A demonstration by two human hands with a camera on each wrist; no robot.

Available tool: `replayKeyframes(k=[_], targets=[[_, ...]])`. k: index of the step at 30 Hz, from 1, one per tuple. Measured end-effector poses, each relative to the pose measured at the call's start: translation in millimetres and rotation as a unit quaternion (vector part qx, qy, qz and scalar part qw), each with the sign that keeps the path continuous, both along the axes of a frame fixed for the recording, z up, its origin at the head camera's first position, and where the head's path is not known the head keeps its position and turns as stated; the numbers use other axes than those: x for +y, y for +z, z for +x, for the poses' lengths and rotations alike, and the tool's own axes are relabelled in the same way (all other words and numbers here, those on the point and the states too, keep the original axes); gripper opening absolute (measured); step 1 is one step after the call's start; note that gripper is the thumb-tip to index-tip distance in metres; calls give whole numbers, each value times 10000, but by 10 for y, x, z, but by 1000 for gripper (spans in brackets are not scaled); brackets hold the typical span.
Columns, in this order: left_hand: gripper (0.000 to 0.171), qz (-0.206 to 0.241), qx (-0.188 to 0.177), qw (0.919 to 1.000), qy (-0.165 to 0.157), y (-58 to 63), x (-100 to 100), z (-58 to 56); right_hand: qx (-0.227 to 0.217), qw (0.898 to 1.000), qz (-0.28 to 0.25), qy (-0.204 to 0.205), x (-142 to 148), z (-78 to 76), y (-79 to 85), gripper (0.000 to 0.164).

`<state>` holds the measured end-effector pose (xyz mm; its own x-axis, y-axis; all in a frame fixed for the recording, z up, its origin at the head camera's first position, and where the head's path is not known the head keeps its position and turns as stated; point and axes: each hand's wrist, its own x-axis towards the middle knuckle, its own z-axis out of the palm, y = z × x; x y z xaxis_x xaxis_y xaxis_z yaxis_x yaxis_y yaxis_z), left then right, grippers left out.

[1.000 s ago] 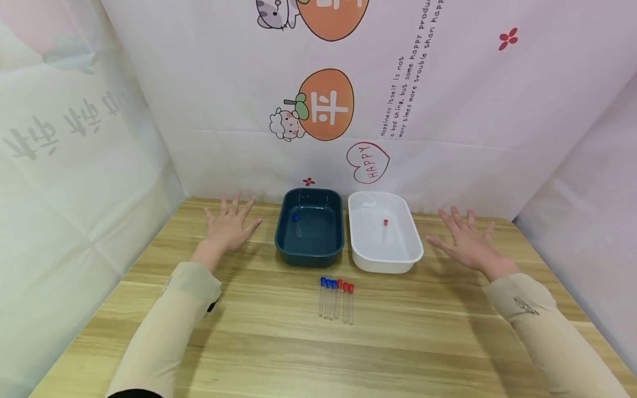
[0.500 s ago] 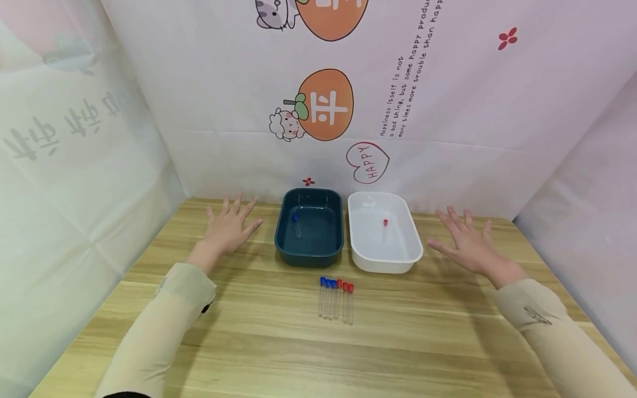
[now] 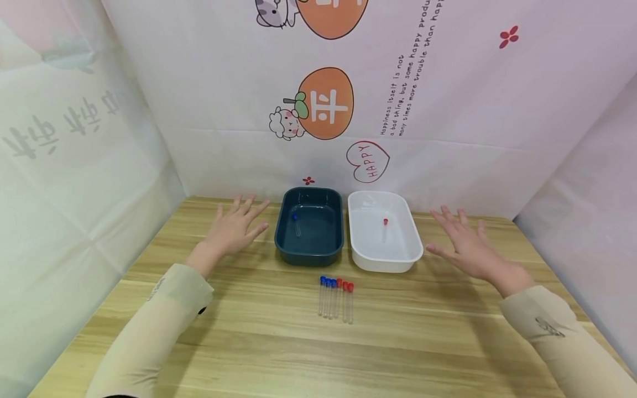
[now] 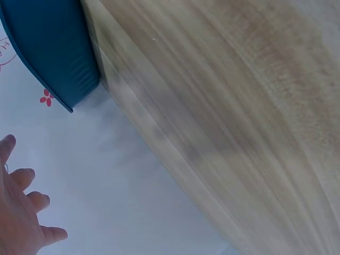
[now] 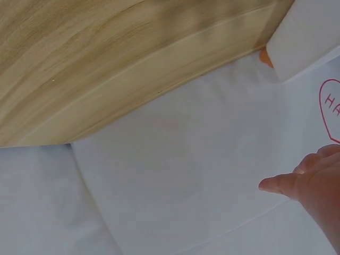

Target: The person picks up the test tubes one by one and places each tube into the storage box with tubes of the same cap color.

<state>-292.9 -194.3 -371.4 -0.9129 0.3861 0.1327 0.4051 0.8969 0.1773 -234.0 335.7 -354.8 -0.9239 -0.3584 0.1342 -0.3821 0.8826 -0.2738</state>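
1. So the bench (image 3: 298,365) had a row of six at the middle of the frame, a bit low: three blue-capped tubes (image 3: 326,301), then three red-capped tubes (image 3: 345,304) to their right, just below the trays.
2. Their long axis ran pretty much straight up and down the frame, caps at the top end.
3. From the left hand (image 3: 231,228) the row lay to the lower right; from the right hand (image 3: 470,246), to the lower left. I'd call the left slightly nearer, not by much. Neither touched a tube.
4. Left hand's grip: fingers spread, nothing in it, aimed upper right, left of the dark tray (image 3: 308,260). Arm came in from the lower left.
5. Right hand's grip: also spread and holding nothing, aimed upper left, thumb out just beside the white tray (image 3: 383,266). Arm came in from the lower right.
6. Couldn't tell whether either palm rested on the bench or hung above it.
7. Also, a lone blue-capped tube (image 3: 297,226) lay in the dark tray, a lone red-capped tube (image 3: 385,229) in the white one.
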Motion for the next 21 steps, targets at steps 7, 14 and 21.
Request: replayKeyframes(k=[7, 14, 21], targets=[[65, -146, 230, 9991, -319, -24, 61, 62, 72, 9998, 19, 176, -99, 77, 14, 88], [67, -257, 303, 9970, -665, -87, 122, 126, 121, 9992, -44, 385, -175, 142, 1, 86], [65, -266, -56, 9951, -953, -104, 154, 166, 285, 9964, -217, 765, -277, 209, -20, 83]])
